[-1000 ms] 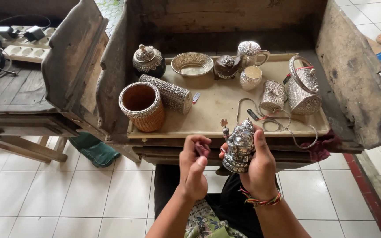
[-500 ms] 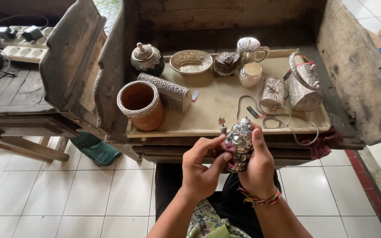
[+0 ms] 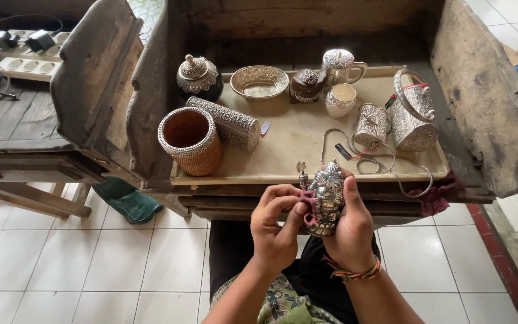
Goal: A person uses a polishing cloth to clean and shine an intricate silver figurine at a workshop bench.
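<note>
Both hands work on one silver figurine [image 3: 326,197]: right hand [image 3: 350,231] fingers grip it, left hand [image 3: 276,231] fingers pinch a pink cloth [image 3: 307,207], seemingly polishing; next rubbing needs a firm hold.

Figurine [image 3: 326,195] between 2 hands before tray [image 3: 295,150], basket [image 3: 190,141] on tray's left, lidded box [image 3: 412,111] on right

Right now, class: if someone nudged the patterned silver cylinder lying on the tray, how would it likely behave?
The cylinder lies on its side, so it would probably roll. It looks like embossed metal, likely stiff. The basket beside it might stop it.
</note>
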